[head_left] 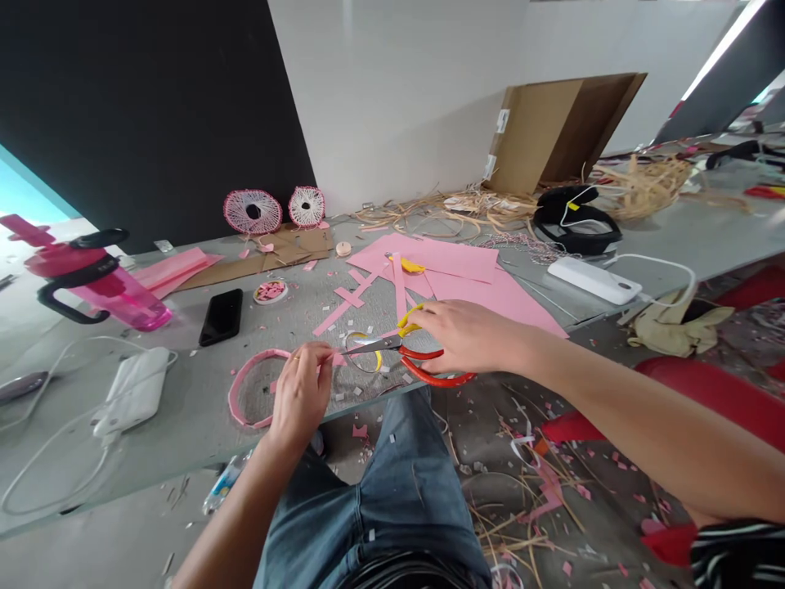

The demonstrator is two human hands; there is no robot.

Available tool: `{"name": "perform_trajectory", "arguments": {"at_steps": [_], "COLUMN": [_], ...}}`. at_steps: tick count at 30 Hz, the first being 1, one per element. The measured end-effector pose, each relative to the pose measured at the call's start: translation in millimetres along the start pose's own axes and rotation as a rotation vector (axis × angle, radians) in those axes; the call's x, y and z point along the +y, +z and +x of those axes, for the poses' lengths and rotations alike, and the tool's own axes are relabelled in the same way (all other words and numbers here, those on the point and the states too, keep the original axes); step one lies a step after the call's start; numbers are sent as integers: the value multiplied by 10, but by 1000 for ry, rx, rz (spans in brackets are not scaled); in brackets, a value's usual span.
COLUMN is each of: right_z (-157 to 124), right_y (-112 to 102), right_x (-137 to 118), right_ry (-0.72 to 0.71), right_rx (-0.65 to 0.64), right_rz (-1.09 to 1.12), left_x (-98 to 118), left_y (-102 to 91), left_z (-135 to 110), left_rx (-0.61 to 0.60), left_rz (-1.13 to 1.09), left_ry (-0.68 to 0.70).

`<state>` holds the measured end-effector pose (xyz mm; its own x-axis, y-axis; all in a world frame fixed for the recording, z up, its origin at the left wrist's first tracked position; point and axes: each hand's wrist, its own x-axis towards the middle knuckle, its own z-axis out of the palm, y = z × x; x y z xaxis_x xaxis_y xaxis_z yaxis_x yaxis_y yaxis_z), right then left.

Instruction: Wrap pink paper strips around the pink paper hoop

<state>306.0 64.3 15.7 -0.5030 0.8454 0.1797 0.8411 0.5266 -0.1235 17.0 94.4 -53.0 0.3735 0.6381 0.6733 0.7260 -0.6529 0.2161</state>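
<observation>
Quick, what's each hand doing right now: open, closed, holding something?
Left hand: closed, seemingly pinching a small pink piece; its fingers hide most of it.
Right hand: closed, holding the red-handled scissors.

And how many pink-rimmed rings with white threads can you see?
2: a larger ring by the black panel, and a smaller ring just right of it. More could be hidden.
</observation>
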Motion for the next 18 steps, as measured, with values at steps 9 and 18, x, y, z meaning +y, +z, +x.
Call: {"name": "perform_trajectory", "arguments": {"at_steps": [9, 18], "right_z": [137, 189], "right_y": [34, 78], "right_x": [-57, -129], "right_ry": [-33, -95], "right_rx": [33, 100], "right_rz": [-73, -170], "left_x": [-2, 7], "left_y": [-11, -23], "left_z": [-4, -12], "left_rx": [-12, 27], "left_rz": [-28, -22], "left_ry": [-16, 53]}}
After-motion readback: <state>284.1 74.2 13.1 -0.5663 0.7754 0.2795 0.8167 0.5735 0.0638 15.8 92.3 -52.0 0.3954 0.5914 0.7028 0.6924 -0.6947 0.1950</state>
